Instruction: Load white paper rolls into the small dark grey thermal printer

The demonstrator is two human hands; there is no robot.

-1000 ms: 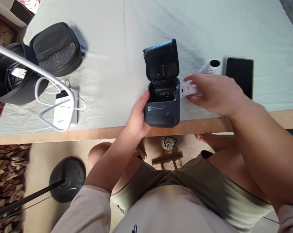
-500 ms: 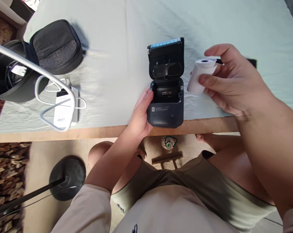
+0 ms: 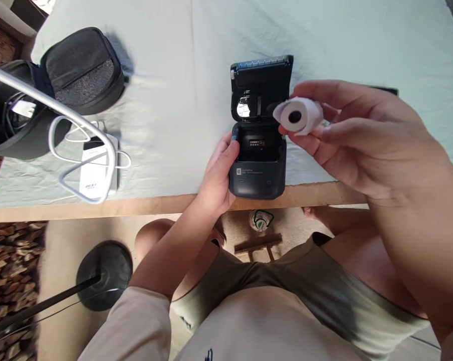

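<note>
My left hand [image 3: 219, 173] is closed around the left side of a small dark label printer [image 3: 257, 179], thumb on its edge. The printer's lid [image 3: 262, 82] stands raised, and no roll sits in its bay. In my right hand [image 3: 362, 128] is a white paper roll [image 3: 303, 116], pinched between thumb and fingers. One end of the roll, with its dark core hole, faces me. It hovers just right of the printer, overlapping the lid's lower right corner in view. Part of the roll is hidden by my fingers.
On the left of the cloth-covered table [image 3: 166, 100] lie an open black case [image 3: 83, 70] and a white power bank [image 3: 98, 175] with a white cable. A white metal arm [image 3: 42, 93] crosses above them. A dark flat object [image 3: 384, 91] lies partly behind my right hand.
My right hand has moved left with the paper roll and turned it, so its end now points toward me. The printer has tilted slightly in my left hand.
</note>
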